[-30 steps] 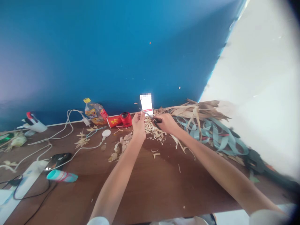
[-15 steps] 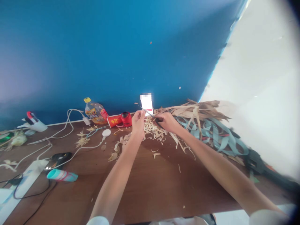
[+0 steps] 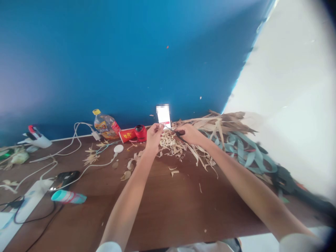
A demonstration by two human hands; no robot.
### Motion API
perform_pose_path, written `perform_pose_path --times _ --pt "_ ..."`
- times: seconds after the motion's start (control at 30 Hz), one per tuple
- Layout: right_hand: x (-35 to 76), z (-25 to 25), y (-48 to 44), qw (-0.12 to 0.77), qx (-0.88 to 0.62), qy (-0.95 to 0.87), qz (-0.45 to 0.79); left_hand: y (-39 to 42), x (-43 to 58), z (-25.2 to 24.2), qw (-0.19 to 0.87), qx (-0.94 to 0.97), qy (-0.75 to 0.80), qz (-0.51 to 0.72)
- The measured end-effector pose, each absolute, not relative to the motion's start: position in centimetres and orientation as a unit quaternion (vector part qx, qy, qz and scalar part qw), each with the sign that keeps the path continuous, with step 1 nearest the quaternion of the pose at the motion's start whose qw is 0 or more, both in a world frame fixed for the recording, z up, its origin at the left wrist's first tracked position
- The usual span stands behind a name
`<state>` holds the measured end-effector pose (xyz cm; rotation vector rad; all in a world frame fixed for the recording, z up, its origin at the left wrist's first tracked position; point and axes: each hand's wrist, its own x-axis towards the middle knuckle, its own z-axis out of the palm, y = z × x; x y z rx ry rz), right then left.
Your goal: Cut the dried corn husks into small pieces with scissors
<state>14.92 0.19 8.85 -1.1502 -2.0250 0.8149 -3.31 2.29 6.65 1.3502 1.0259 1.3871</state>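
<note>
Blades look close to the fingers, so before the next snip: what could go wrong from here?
1. The scissors in the right hand point their tips at the left hand, which pinches a small dry piece right at the blades; a fingertip could get nicked.
2. The phone stands propped against the wall just behind both hands; a forward jerk might tip it.
3. If dropped, the piece could vanish among the cuttings below.

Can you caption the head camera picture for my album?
Right hand holds scissors, blades meeting the closed left hand, above pale clippings heaped on a brown table.
</note>
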Motion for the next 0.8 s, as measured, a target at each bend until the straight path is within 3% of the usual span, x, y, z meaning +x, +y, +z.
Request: perform_pose_path --times 0.8 --pt "17.4 9.4 1.0 0.245 -0.458 -0.826 0.222 2.8 -4.5 7.6 0.49 0.618 0.387 0.477"
